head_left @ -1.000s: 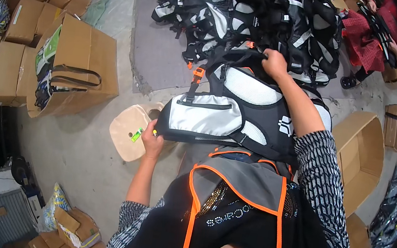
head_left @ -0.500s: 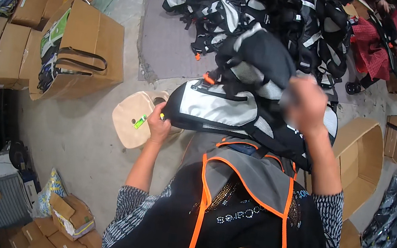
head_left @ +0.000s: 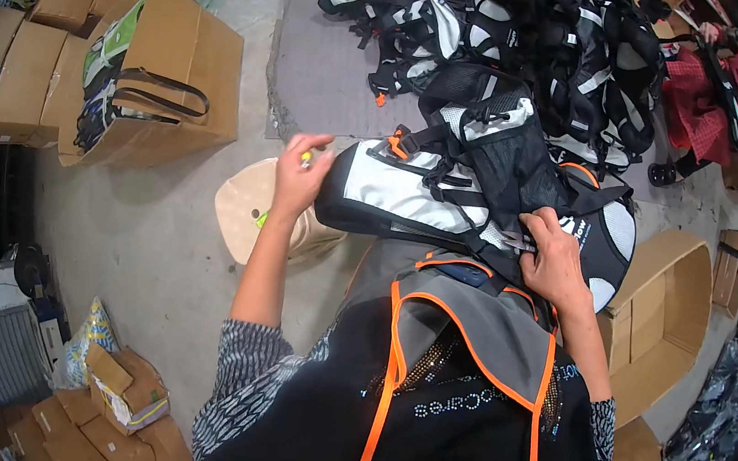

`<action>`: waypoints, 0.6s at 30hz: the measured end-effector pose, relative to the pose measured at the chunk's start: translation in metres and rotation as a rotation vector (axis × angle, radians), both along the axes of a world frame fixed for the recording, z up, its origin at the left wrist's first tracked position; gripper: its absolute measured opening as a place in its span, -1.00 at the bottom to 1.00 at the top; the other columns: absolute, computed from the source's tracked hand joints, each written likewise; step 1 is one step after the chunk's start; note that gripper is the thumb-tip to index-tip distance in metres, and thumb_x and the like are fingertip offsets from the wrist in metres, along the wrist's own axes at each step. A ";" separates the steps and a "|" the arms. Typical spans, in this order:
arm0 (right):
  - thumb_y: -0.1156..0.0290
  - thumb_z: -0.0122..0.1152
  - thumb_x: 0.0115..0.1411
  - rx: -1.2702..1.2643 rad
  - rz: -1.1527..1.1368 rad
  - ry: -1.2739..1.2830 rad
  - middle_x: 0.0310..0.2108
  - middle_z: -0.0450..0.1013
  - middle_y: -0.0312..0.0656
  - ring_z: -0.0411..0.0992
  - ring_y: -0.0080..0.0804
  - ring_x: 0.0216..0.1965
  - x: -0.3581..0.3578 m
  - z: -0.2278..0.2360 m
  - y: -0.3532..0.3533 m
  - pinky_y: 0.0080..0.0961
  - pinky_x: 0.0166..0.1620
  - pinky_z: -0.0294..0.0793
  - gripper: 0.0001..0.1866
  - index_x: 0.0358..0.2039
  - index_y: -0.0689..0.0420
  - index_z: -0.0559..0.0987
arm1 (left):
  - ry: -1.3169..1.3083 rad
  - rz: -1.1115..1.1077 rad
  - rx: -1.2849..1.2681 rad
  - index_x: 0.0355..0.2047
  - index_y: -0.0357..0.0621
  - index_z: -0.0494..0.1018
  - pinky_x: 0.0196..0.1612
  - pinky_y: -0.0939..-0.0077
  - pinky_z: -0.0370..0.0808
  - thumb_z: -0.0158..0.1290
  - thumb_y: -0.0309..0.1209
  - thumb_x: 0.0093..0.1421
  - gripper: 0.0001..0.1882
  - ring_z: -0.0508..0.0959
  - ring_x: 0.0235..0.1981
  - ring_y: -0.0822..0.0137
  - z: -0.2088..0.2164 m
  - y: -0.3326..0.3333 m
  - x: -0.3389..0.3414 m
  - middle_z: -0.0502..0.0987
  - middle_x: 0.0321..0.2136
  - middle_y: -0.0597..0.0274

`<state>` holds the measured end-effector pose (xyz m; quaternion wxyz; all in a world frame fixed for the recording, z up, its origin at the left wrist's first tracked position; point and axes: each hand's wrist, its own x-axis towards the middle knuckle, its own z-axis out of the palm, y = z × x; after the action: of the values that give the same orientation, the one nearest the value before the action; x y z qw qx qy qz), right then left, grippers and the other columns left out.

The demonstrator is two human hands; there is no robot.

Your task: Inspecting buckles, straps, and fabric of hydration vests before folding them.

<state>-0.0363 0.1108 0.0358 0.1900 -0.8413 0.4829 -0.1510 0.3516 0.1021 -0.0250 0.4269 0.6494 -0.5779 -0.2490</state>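
A black and white backpack [head_left: 397, 188] with an orange buckle lies across my lap, its black mesh and straps folded upward. My right hand [head_left: 559, 258] is closed over the backpack's right half. A small grey, metallic-looking tool pokes out from its fingers; its exact kind is hard to make out. My left hand [head_left: 302, 176] is raised just off the backpack's left end, fingers apart, with a small yellow band or wrap at one finger. Below that hand stands a beige stool [head_left: 242, 210], partly covered, with a bright green item on it.
Many similar backpacks [head_left: 522, 37] are piled on a grey mat ahead. An open carton [head_left: 186, 70] of bags stands at left beside stacked boxes [head_left: 27, 87]. Another open carton [head_left: 658, 312] is at right. A person in red [head_left: 702, 106] handles a strap at far right.
My left hand has let go of the backpack's left end and lifted. My right hand has come down onto the bag, and the raised flap has fallen open, showing mesh and straps.
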 end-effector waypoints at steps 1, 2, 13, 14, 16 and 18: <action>0.66 0.02 -0.26 0.011 -0.005 -0.003 -0.27 0.32 -0.15 0.35 -0.12 -0.48 0.001 -0.002 -0.001 -0.40 -0.39 0.37 -0.53 -0.20 0.22 0.42 | 0.001 0.004 0.001 -0.24 -0.19 0.50 -0.25 0.58 0.35 0.04 -0.50 0.00 -0.73 0.42 -0.36 0.35 -0.002 -0.011 -0.006 0.45 -0.36 0.22; 0.67 0.02 -0.26 0.021 -0.005 -0.007 -0.27 0.33 -0.15 0.35 -0.12 -0.48 0.002 -0.002 -0.001 -0.40 -0.39 0.37 -0.53 -0.20 0.22 0.42 | -0.005 -0.022 0.023 -0.28 -0.19 0.52 -0.29 0.58 0.35 0.05 -0.50 0.00 -0.77 0.41 -0.40 0.36 0.000 -0.019 -0.013 0.46 -0.38 0.23; 0.65 0.06 -0.23 0.045 -0.047 -0.042 -0.31 0.34 -0.15 0.38 -0.09 -0.48 0.006 -0.002 -0.002 -0.34 -0.40 0.39 -0.58 -0.23 0.22 0.44 | -0.017 -0.098 0.108 -0.46 -0.27 0.48 -0.39 0.64 0.29 0.04 -0.55 0.03 -0.94 0.31 -0.53 0.44 -0.013 -0.037 -0.025 0.40 -0.52 0.31; 0.65 0.06 -0.23 0.046 -0.045 -0.042 -0.31 0.34 -0.15 0.38 -0.09 -0.48 0.006 -0.003 -0.002 -0.34 -0.40 0.39 -0.58 -0.23 0.22 0.44 | -0.017 -0.097 0.109 -0.46 -0.27 0.48 -0.39 0.64 0.29 0.04 -0.55 0.03 -0.94 0.31 -0.53 0.44 -0.015 -0.037 -0.024 0.40 -0.52 0.31; 0.66 0.05 -0.23 0.029 -0.044 -0.051 -0.31 0.34 -0.16 0.37 -0.09 -0.49 0.005 -0.004 -0.002 -0.34 -0.40 0.38 -0.58 -0.23 0.22 0.44 | -0.006 -0.089 0.073 -0.50 -0.27 0.44 -0.40 0.64 0.28 0.02 -0.56 0.02 -0.97 0.30 -0.53 0.45 -0.017 -0.037 -0.023 0.39 -0.52 0.32; 0.66 0.04 -0.23 0.012 -0.043 -0.058 -0.32 0.34 -0.16 0.37 -0.10 -0.49 0.004 -0.005 -0.002 -0.35 -0.41 0.38 -0.58 -0.23 0.23 0.44 | 0.005 -0.080 0.036 -0.54 -0.27 0.41 -0.42 0.64 0.27 0.01 -0.58 0.01 -0.97 0.29 -0.54 0.45 -0.018 -0.038 -0.021 0.38 -0.53 0.32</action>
<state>-0.0319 0.1084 0.0304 0.2056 -0.8248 0.4962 -0.1769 0.3303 0.0644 -0.0429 0.4063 0.6327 -0.5977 -0.2782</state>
